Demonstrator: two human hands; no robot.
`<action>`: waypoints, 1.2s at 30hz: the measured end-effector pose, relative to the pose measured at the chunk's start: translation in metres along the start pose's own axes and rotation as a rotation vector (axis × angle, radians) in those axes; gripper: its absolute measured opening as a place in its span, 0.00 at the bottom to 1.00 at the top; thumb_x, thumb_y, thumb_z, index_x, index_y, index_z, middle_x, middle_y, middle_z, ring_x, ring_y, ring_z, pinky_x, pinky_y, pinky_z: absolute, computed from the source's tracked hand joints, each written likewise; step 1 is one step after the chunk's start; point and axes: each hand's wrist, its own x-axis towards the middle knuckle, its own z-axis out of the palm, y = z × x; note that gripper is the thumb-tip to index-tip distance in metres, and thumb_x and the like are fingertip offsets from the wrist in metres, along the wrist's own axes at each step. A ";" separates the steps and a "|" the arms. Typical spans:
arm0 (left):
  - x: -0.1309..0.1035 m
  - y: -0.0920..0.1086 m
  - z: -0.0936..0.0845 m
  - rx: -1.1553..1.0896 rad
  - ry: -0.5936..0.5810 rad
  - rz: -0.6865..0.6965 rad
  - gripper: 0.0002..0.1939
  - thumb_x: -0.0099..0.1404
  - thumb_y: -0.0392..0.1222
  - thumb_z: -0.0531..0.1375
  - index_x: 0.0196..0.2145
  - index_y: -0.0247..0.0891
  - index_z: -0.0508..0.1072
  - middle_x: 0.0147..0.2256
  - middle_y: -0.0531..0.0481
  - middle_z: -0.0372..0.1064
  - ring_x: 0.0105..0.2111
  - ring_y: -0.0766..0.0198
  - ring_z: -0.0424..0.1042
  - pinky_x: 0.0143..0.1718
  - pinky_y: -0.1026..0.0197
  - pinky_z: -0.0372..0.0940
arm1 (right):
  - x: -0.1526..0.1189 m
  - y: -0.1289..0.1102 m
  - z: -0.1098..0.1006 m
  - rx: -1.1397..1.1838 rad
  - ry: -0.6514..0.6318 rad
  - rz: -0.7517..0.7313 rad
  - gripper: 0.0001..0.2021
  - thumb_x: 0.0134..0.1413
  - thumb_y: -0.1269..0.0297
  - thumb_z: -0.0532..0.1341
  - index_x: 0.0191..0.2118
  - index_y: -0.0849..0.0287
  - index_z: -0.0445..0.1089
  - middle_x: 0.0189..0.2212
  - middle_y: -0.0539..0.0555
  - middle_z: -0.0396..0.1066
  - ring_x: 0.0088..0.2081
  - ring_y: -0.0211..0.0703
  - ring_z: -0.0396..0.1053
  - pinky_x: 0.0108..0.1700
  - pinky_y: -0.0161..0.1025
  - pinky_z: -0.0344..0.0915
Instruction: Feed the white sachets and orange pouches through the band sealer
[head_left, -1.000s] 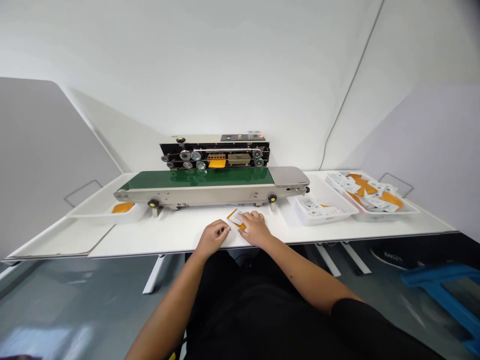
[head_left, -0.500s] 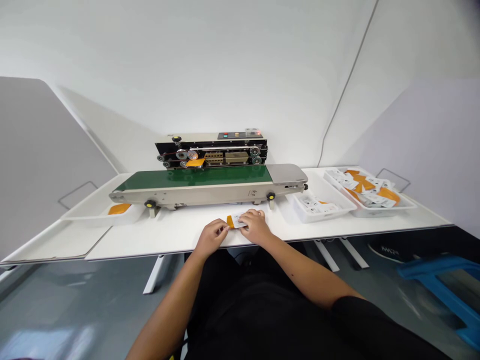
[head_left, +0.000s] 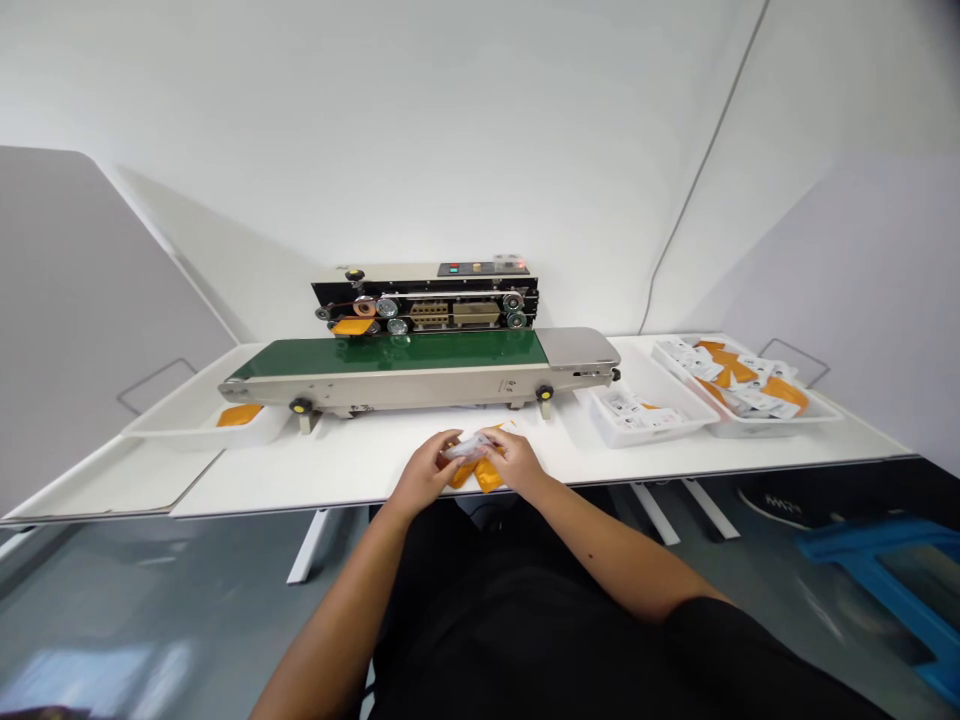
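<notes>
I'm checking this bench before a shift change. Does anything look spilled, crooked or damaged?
Nothing stands out as spilled or damaged. The packets in the far-right tray are jumbled, but none appears on the table around it.

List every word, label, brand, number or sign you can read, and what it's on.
None legible.
White-and-orange packets in white plastic bins: print too small.
Beige metal conveyor side: dark marks, too small.
Black control panel: lettering, if any, too small.
Crumpled whitish packet between left hand and right hand: blurred.
</notes>
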 end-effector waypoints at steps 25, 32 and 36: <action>-0.007 -0.008 -0.002 -0.261 0.137 -0.128 0.17 0.66 0.48 0.63 0.50 0.40 0.74 0.29 0.53 0.73 0.28 0.62 0.73 0.29 0.63 0.67 | -0.007 0.000 0.010 0.324 -0.029 0.124 0.13 0.58 0.58 0.60 0.48 0.54 0.68 0.26 0.45 0.67 0.27 0.38 0.70 0.31 0.35 0.68; -0.007 -0.009 -0.002 -0.308 0.083 -0.149 0.17 0.67 0.48 0.61 0.50 0.39 0.72 0.31 0.52 0.73 0.29 0.61 0.73 0.30 0.63 0.67 | -0.006 0.004 0.011 0.323 -0.082 0.153 0.13 0.57 0.59 0.60 0.47 0.54 0.69 0.27 0.46 0.69 0.27 0.40 0.72 0.34 0.37 0.71; -0.007 -0.012 -0.002 -0.266 0.102 -0.147 0.15 0.67 0.48 0.61 0.48 0.39 0.73 0.31 0.52 0.72 0.29 0.62 0.72 0.30 0.63 0.67 | -0.006 0.007 0.013 0.366 -0.050 0.149 0.12 0.56 0.58 0.61 0.45 0.54 0.69 0.27 0.46 0.69 0.27 0.40 0.72 0.33 0.37 0.71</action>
